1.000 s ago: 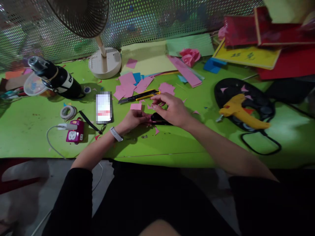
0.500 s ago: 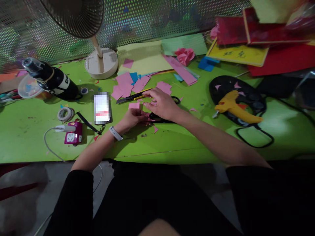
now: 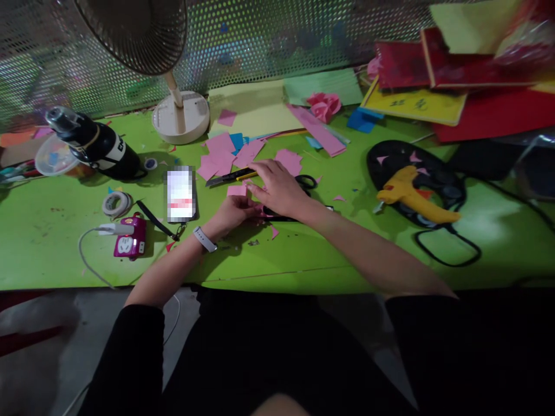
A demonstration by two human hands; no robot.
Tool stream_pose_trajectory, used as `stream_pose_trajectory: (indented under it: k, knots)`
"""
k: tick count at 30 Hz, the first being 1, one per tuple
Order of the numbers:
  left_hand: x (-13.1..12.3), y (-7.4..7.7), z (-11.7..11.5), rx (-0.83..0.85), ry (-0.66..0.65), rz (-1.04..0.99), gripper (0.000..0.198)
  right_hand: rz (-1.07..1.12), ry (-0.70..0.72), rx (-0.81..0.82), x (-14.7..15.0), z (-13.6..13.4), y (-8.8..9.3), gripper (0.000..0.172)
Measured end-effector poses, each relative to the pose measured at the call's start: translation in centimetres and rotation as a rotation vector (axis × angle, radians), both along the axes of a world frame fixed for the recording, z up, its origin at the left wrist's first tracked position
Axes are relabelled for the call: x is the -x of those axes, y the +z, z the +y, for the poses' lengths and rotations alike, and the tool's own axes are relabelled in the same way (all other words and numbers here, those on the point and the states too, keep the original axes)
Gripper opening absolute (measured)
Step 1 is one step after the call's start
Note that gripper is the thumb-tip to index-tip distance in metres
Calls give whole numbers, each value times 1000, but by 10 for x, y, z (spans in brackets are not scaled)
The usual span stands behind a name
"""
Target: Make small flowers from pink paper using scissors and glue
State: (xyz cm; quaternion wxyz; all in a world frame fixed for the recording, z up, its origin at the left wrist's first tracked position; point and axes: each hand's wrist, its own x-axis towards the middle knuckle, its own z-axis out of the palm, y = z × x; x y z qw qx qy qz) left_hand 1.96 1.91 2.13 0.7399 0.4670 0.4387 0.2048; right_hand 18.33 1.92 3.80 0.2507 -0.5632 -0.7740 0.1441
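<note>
My left hand (image 3: 232,212) is closed, its fingertips pinching small pink paper (image 3: 260,212) at the end of a black tool (image 3: 281,219). That tool looks like a stapler, though my right hand hides most of it. Fingers stretched and thumb apart, my right hand (image 3: 281,188) lies over the tool; whether the palm presses on it I cannot tell. Just beyond the right fingertips is a utility knife (image 3: 229,175) with a yellow and black handle. Black scissor handles (image 3: 307,181) show past the right wrist. A pink paper square (image 3: 236,190) lies behind my left hand.
Pink paper pieces (image 3: 219,153) lie scattered behind the hands. To the left are a phone (image 3: 181,193), tape roll (image 3: 116,203), pink plug adapter (image 3: 130,237), dark bottle (image 3: 106,147) and fan (image 3: 180,115). A yellow glue gun (image 3: 416,196) rests on a black object at right.
My right hand's fingers have stretched out a little, over the black tool. The left hand keeps its pinch in almost the same place. The whole view has shifted slightly.
</note>
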Motion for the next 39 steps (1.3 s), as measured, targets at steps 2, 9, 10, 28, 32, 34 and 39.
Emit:
stream_pose_trajectory:
  k: [2,9,10,28,32,34,39]
  knots:
    - [0,0,-1,8,5,14,7,4,-1,-1,0,0,-1,44]
    - [-1,6,-3,40,25,31,8,37,-2,-21,0,-1,-3,43]
    - [-2,7,-3,47,25,35,9,42,-3,-23,0,-1,-4,43]
    - [-3,5,-2,20,20,52,9,34,-3,26,1,4,-12,42]
    - [-1,1,-1,10,0,48,11,55,2,37,0,4,-11,40]
    - [-1,1,-1,6,0,44,11,64,0,40,0,4,-10,40]
    - [-3,8,-3,31,37,64,11,73,-2,36,0,4,-10,38]
